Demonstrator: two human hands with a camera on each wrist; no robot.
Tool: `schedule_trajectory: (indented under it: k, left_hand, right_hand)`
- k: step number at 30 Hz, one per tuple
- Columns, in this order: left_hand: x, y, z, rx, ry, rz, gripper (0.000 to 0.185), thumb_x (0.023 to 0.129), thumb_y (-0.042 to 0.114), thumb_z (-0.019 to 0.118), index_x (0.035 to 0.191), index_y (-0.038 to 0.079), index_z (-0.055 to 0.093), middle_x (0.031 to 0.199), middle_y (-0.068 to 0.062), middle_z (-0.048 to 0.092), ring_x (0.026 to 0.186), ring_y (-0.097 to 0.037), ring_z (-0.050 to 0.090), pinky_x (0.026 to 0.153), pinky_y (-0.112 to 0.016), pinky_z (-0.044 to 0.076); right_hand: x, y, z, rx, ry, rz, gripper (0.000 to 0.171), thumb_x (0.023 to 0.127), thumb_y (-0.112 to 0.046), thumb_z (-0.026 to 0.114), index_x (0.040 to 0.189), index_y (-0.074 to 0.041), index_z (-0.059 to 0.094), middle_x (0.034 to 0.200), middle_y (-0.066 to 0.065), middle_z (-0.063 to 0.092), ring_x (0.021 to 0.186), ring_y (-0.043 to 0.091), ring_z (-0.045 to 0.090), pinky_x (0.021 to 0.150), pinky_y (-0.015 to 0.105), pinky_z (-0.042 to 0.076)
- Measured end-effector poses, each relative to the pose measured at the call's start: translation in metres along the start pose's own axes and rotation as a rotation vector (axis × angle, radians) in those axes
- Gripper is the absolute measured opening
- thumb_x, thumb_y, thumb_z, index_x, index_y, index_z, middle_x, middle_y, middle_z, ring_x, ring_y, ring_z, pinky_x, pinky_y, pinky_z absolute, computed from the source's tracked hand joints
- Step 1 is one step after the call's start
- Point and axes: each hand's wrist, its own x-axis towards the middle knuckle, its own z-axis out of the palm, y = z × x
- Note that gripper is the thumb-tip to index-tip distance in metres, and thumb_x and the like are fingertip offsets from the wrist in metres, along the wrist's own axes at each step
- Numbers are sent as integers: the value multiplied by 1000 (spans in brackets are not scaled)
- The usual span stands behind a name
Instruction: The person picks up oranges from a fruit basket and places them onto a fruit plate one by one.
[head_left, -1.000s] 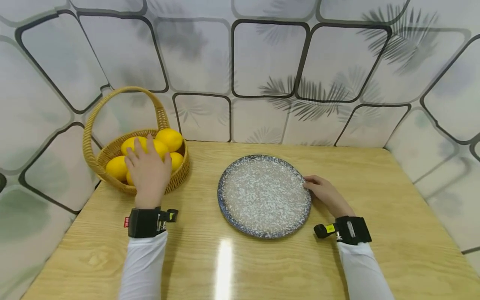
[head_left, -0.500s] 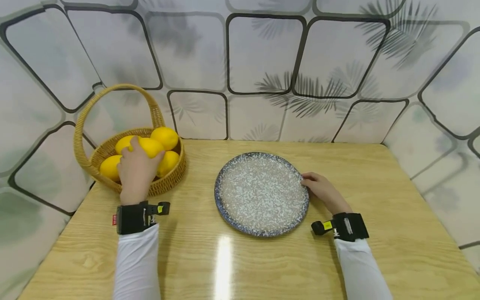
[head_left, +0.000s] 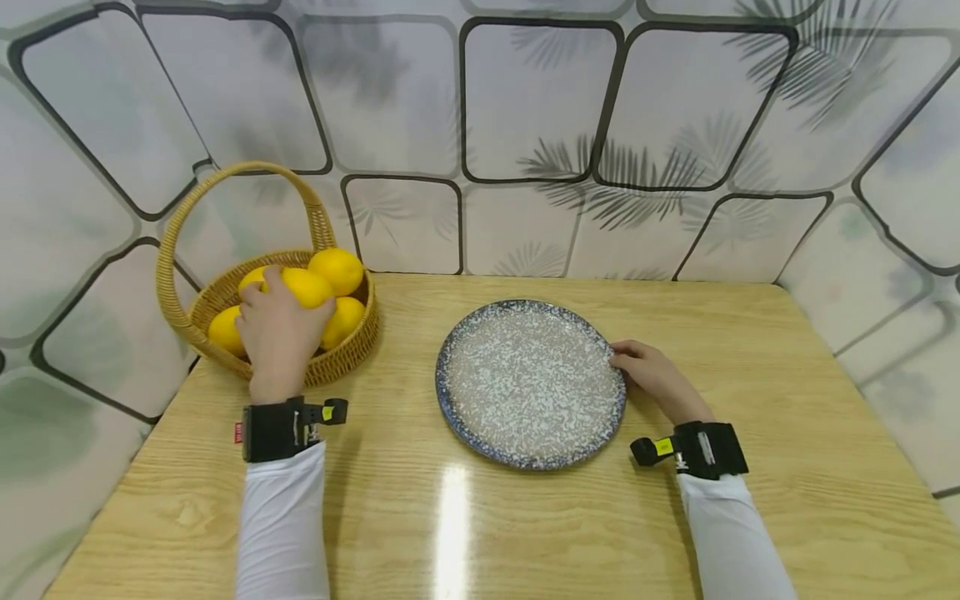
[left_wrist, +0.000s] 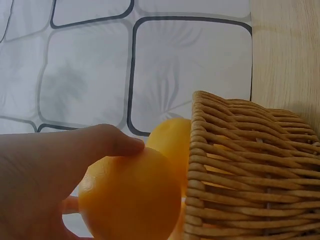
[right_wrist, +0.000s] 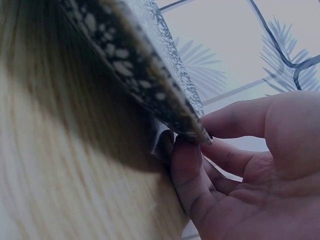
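Left hand [head_left: 281, 337] grips a lemon [head_left: 309, 289] at the basket [head_left: 351, 353], well left of the plate [head_left: 531, 383] that the right hand [head_left: 662, 381] pinches.

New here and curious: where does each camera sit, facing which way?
Head: on the head, looking forward and down at basket, plate and table; left hand, right hand and sleeves show.
Left wrist: on that wrist, facing yellow fruit and basket; left fingers show.
Right wrist: on that wrist, facing plate edge; right fingers show.
Head and right wrist share the plate.
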Motion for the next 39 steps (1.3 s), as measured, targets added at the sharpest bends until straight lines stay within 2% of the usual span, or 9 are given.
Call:
schedule_trajectory:
  k: [5, 8, 13, 15, 19, 24, 27, 31, 39]
  left_hand:
    - [-1, 11, 2, -79, 90, 7, 85, 91, 42, 65, 157, 6, 26, 151, -36, 32, 133, -57, 40, 112, -65, 30]
    - [-4, 23, 2, -119, 143, 47, 86, 90, 42, 70, 157, 10, 28, 153, -32, 32, 137, -54, 38, 114, -63, 28]
    - [-13, 51, 11, -210, 234, 213, 82, 88, 38, 74, 155, 12, 34, 147, -29, 38, 130, -50, 44, 109, -61, 35]
    - [-18, 64, 20, -247, 233, 283, 81, 87, 37, 76, 153, 12, 37, 143, -28, 41, 126, -48, 47, 106, -60, 38]
    - [-29, 87, 43, -274, 174, 391, 82, 84, 37, 80, 150, 9, 40, 140, -27, 45, 121, -46, 51, 101, -59, 44]
    - [-40, 106, 72, -273, 29, 435, 83, 84, 40, 81, 150, 10, 41, 141, -26, 47, 117, -44, 56, 96, -57, 50]
    - [-44, 111, 85, -284, -46, 453, 82, 85, 42, 80, 150, 10, 41, 142, -26, 47, 114, -44, 59, 94, -56, 54]
    - [-48, 113, 97, -316, -113, 465, 82, 86, 40, 81, 150, 8, 40, 144, -27, 45, 111, -43, 63, 92, -53, 58]
    - [-51, 112, 118, -347, -240, 425, 85, 86, 33, 82, 152, 9, 35, 149, -25, 38, 115, -41, 64, 94, -50, 59]
  right_hand:
    - [0, 2, -1, 18, -11, 0, 56, 108, -27, 42, 154, 4, 35, 158, 28, 36, 145, 40, 38, 121, 54, 34]
    - [0, 1, -1, 27, -14, -6, 56, 108, -27, 42, 154, 4, 36, 158, 28, 36, 144, 39, 39, 120, 53, 34]
    - [2, 0, 2, 40, -20, -26, 55, 108, -25, 43, 153, 6, 37, 158, 29, 37, 145, 40, 38, 122, 54, 33]
    - [2, 0, 3, 42, -23, -32, 54, 108, -25, 42, 153, 6, 37, 157, 30, 37, 145, 41, 38, 122, 54, 32]
    - [2, 1, 3, 48, -23, -42, 54, 108, -24, 42, 153, 6, 36, 157, 30, 38, 144, 41, 39, 121, 54, 33]
    - [2, 4, 0, 32, -15, -61, 53, 108, -23, 42, 152, 8, 37, 156, 30, 38, 143, 40, 40, 120, 54, 34]
    - [1, 4, -1, 26, -18, -75, 52, 108, -22, 42, 151, 8, 38, 155, 31, 38, 143, 40, 39, 120, 54, 34]
    - [0, 3, -2, 32, -25, -81, 53, 108, -22, 42, 151, 8, 38, 155, 31, 38, 142, 40, 38, 119, 54, 33]
    - [0, 3, -1, 33, -30, -74, 53, 108, -22, 41, 151, 8, 37, 155, 30, 38, 141, 39, 39, 119, 53, 34]
